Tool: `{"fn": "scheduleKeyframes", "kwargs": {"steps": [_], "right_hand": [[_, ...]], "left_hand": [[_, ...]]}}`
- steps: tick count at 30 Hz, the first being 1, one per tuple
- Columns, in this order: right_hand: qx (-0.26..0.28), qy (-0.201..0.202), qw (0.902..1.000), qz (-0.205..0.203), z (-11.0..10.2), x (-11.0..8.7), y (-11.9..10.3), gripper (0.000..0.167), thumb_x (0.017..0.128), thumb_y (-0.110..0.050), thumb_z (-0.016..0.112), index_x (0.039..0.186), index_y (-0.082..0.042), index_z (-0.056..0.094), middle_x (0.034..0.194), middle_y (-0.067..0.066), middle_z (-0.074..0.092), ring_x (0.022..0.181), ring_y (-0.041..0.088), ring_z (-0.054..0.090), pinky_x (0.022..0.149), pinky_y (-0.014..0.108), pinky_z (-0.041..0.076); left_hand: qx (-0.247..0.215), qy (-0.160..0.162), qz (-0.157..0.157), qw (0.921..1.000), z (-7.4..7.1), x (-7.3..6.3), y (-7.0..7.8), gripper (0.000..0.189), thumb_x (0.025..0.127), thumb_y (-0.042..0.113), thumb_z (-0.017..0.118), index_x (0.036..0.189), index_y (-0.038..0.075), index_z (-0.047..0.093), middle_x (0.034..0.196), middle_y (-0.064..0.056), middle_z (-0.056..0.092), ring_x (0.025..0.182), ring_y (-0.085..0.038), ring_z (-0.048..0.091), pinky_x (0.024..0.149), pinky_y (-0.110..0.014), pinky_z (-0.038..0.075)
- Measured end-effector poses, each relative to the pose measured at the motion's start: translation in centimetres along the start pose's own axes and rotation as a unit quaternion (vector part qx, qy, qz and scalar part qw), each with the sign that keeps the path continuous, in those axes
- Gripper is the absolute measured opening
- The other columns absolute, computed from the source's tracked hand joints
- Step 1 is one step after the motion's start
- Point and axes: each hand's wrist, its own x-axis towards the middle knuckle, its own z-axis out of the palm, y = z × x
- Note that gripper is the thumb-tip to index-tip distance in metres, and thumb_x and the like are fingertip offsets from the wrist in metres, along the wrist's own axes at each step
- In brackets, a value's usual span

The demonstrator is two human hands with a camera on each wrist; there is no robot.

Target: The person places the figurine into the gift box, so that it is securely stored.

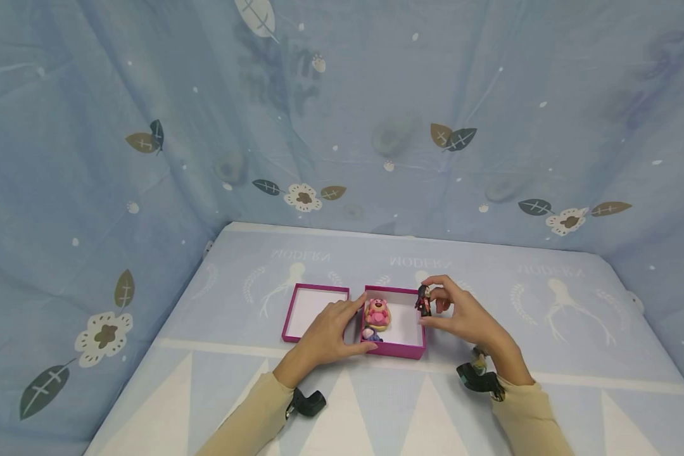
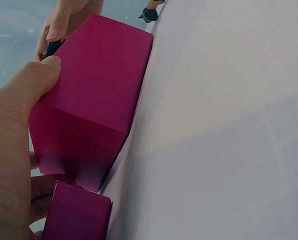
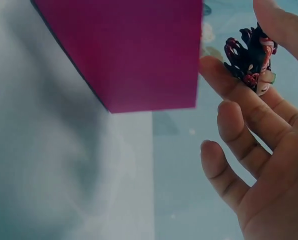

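An open magenta box (image 1: 396, 350) with a white inside stands on the table. My left hand (image 1: 332, 330) grips its left end, thumb on the near wall and fingers around the left side; the left wrist view shows the thumb (image 2: 41, 75) pressed to the magenta wall. A pink bear figurine (image 1: 378, 313) sits inside at the left, and a small purple-blue figurine (image 1: 371, 334) lies in the near left corner. Between thumb and index finger my right hand (image 1: 462, 315) pinches a dark-haired figurine (image 1: 424, 301) in black and red, at the box's right rim.
Left of the box lies a shallow magenta-edged tray or lid (image 1: 313, 309) with a white inside, partly behind my left hand. Another small figurine (image 1: 479, 358) is on the table beside my right wrist. Patterned blue fabric (image 1: 342, 126) hangs behind the table.
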Motion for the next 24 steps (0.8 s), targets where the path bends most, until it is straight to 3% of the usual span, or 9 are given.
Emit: {"fn": "scheduleKeyframes", "kwargs": {"steps": [8, 14, 19, 24], "right_hand": [[0.009, -0.007, 0.9999, -0.011, 1.1, 0.4, -0.2, 0.068, 0.072, -0.033, 0.087, 0.127, -0.015, 0.052, 0.098, 0.0, 0.059, 0.084, 0.027, 0.054, 0.073, 0.038, 0.047], [0.003, 0.005, 0.9984, -0.056, 1.5, 0.7, 0.2, 0.07, 0.07, -0.035, 0.088, 0.128, -0.013, 0.055, 0.119, 0.001, 0.055, 0.102, 0.028, 0.052, 0.087, 0.045, 0.047], [0.0, 0.011, 0.9974, -0.071, 1.8, 0.8, 0.4, 0.071, 0.068, -0.033, 0.089, 0.128, -0.013, 0.057, 0.131, 0.007, 0.049, 0.124, 0.031, 0.043, 0.101, 0.062, 0.038], [-0.006, 0.012, 0.9968, -0.079, 2.2, 0.9, 0.5, 0.07, 0.068, -0.031, 0.09, 0.128, -0.013, 0.058, 0.132, 0.009, 0.049, 0.127, 0.032, 0.041, 0.101, 0.063, 0.028]], "left_hand": [[0.003, -0.005, -0.01, 0.9999, 0.1, 0.0, 0.0, 0.097, 0.077, 0.06, 0.073, 0.152, 0.012, 0.036, 0.125, -0.004, 0.065, 0.109, -0.017, 0.06, 0.095, -0.038, 0.048], [0.001, -0.004, -0.01, 0.9999, 0.1, -0.1, -0.1, 0.098, 0.076, 0.059, 0.074, 0.153, 0.012, 0.035, 0.124, -0.005, 0.066, 0.108, -0.018, 0.06, 0.094, -0.038, 0.048], [0.004, -0.003, -0.006, 1.0, 0.1, 0.0, -0.1, 0.097, 0.078, 0.062, 0.071, 0.153, 0.012, 0.035, 0.124, -0.004, 0.066, 0.108, -0.017, 0.06, 0.095, -0.038, 0.048], [0.008, 0.001, -0.002, 1.0, 0.0, 0.0, -0.1, 0.097, 0.078, 0.064, 0.069, 0.152, 0.011, 0.035, 0.123, -0.004, 0.066, 0.107, -0.016, 0.06, 0.094, -0.037, 0.048]]}}
